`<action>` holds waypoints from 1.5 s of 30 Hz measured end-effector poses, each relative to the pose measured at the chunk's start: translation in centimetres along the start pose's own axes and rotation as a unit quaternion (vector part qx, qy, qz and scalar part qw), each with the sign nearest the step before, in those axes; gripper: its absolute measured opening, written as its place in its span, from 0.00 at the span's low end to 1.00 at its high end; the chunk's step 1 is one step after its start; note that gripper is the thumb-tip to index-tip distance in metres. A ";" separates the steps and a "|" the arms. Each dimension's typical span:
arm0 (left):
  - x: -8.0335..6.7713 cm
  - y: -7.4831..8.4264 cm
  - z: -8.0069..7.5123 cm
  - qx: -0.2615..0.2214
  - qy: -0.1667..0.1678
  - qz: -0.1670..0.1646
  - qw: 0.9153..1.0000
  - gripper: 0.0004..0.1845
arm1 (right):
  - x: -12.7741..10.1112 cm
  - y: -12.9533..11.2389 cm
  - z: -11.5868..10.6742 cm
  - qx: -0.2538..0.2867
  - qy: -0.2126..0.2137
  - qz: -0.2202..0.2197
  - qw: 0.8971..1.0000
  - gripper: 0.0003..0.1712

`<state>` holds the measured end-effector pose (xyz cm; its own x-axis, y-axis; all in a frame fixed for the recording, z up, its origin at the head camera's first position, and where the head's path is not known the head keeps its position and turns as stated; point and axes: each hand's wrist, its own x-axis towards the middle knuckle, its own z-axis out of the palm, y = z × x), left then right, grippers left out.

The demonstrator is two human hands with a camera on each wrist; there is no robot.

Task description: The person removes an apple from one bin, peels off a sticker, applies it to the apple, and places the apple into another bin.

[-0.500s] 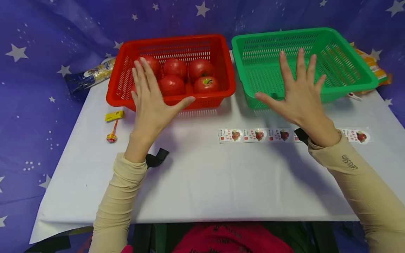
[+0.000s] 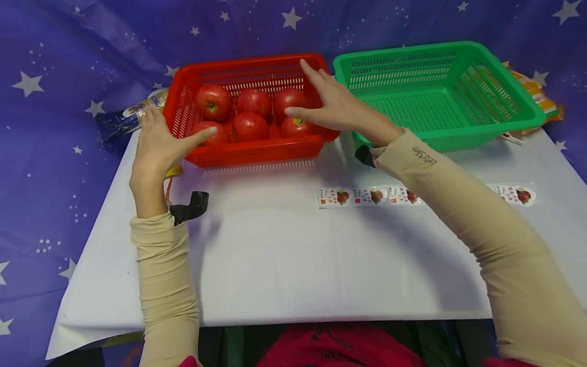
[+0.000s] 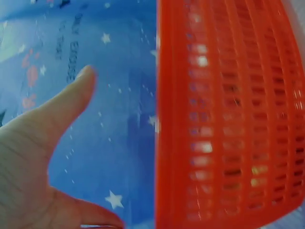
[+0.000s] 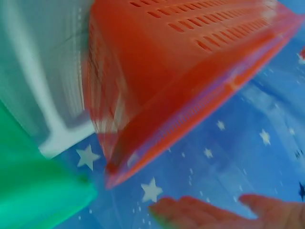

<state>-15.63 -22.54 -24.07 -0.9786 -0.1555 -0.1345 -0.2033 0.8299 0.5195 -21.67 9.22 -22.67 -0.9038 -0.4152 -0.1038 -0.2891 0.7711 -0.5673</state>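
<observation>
A red plastic basket (image 2: 261,153) holding several red apples (image 2: 253,126) stands at the back left of the table. At its left end my left hand (image 2: 153,153) is spread, the thumb reaching over the front rim. My right hand (image 2: 344,107) hovers over the basket's right end, fingers extended and thumb pointing left above the apples. In the left wrist view the thumb stands apart from the slotted basket wall (image 3: 174,114). The right wrist view has the fingers (image 4: 190,210) straight and holding nothing, near the basket's rim.
An unfilled green basket (image 2: 440,137) sits to the right. In front lies a strip of apple stickers (image 2: 337,197), partly under my right sleeve. A blue-and-gold packet (image 2: 124,120) is at left, a yellow candy (image 2: 173,172) by my left wrist, an orange bag (image 2: 534,94) behind the green basket.
My left hand has moved left from over the apples to the red basket's left end. My right hand has swung left from the green basket to the red one's right end.
</observation>
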 end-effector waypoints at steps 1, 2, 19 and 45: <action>0.1 -0.3 0.0 0.004 -0.009 -0.002 1.000 0.70 | 0.7 -0.3 0.3 -0.014 -0.022 -0.001 1.000 0.54; 0.2 -0.6 0.0 0.010 -0.020 -0.005 1.000 0.71 | 1.4 -0.6 0.5 -0.031 -0.041 -0.004 0.999 0.55; 0.3 -0.6 0.0 0.048 -0.048 0.000 0.998 0.57 | 6.4 -1.4 3.3 -0.149 -0.216 0.108 0.959 0.50; 0.5 -1.4 0.3 0.055 -0.050 0.003 0.997 0.61 | 3.5 -0.6 0.8 0.020 0.026 -0.022 0.999 0.45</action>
<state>-15.79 -23.56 -25.11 -0.9708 -0.1002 -0.2182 -0.1871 0.8852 0.4260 -24.38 6.89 -23.35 -0.9062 -0.4214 -0.0358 -0.3170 0.7328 -0.6020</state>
